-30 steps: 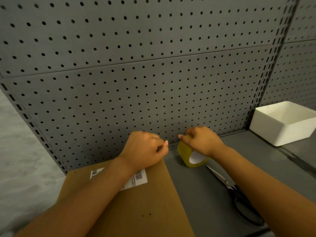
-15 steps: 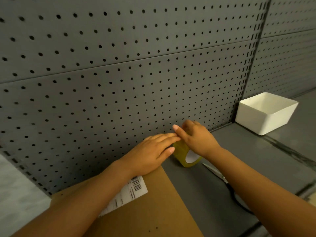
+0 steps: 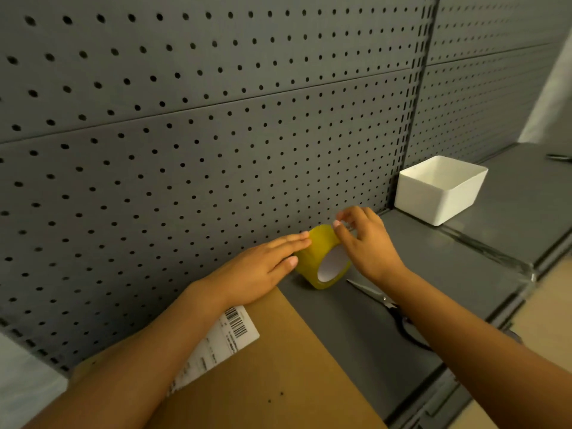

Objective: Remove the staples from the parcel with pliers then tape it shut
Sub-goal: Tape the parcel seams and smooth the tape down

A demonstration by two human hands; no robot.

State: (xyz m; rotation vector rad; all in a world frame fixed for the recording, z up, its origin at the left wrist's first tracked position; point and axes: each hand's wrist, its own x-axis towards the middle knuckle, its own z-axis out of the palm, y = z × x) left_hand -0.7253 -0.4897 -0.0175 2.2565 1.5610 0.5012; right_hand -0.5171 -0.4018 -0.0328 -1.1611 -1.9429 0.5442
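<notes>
Parcel [image 3: 278, 360] untaped, no staples visible; our left hand [image 3: 257, 267] flat against tape roll [image 3: 318, 258]; right hand [image 3: 365, 243] pinching its top; taping remains, we judge.

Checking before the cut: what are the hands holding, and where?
The right hand pinches the top of the tape roll; the left hand lies flat against its side.

Open shelf [image 3: 458, 274] between tape roll [image 3: 312, 258] and white bin [image 3: 433, 199]; pegboard [image 3: 216, 134] blocks behind, scissors [image 3: 380, 301] (partly hidden) lie nearside
</notes>
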